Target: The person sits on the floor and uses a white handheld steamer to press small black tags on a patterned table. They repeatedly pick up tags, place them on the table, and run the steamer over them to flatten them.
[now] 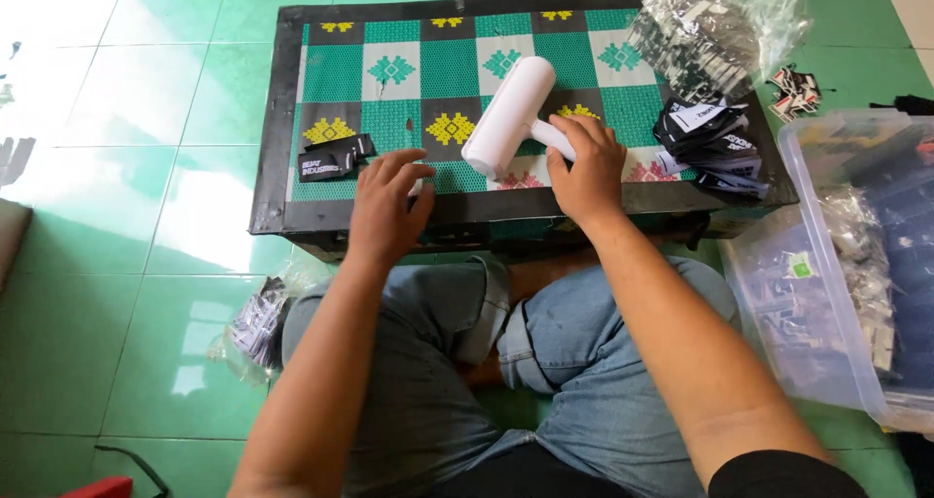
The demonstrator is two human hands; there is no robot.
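I sit cross-legged in jeans before a low table point(272, 119) covered with a green, black and white patterned mat. My right hand point(587, 167) grips the handle of a white roller point(508, 116) that lies tilted on the mat near the front edge. My left hand point(387, 206) rests at the table's front edge with fingers bent, and something small and white shows under its fingertips; what it is cannot be made out. Two black labels point(336, 157) lie on the mat just left of that hand.
A heap of black and white labels point(715, 138) sits at the table's right end, below a clear bag of more labels point(715, 31). A clear plastic bin point(856, 265) with bagged items stands on the right. Another bag point(258, 318) lies by my left knee on green tiles.
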